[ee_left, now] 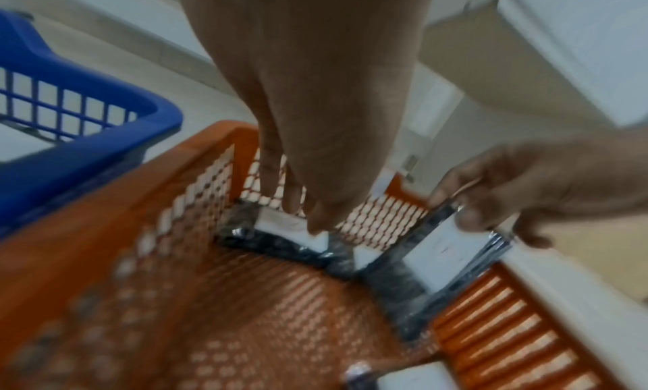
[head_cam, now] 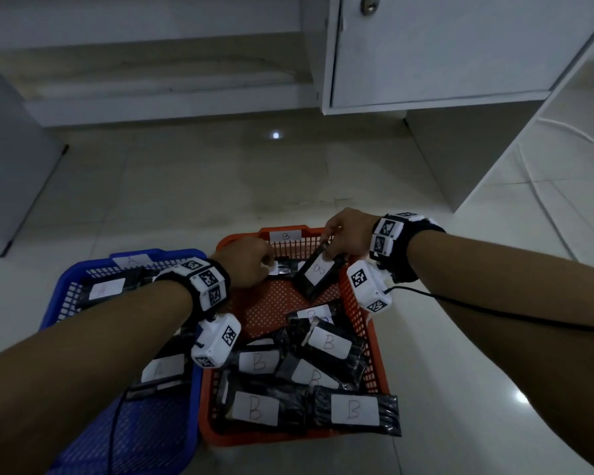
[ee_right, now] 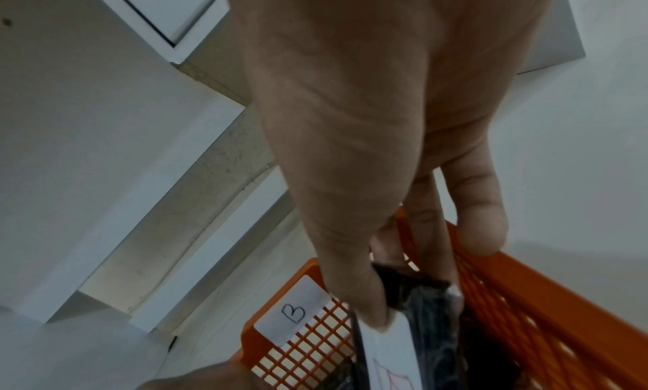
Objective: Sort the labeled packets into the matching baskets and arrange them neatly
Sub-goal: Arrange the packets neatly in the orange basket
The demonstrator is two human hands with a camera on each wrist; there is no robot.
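1. the tiled floor (head_cam: 220, 186) carries two baskets side by side, and a white cabinet (head_cam: 443, 53) stands at the far side.
2. the blue basket (head_cam: 83, 265) is on the left, with an "a" label on its far rim and black packets marked "a" inside.
3. the orange basket (head_cam: 367, 323) is on the right, touching the blue one, with a "b" label (ee_right: 293, 311) on its far rim.
4. many "b" packets (head_cam: 326, 342) lie in a loose pile in its near half.
5. the right hand (head_cam: 348, 231) pinches the top edge of a tilted "b" packet (head_cam: 318, 270) at the far right corner, thumb against fingers.
6. the left hand (head_cam: 244, 260) reaches into the far left corner; its curled fingers hold a flat packet (ee_left: 280, 229) there.
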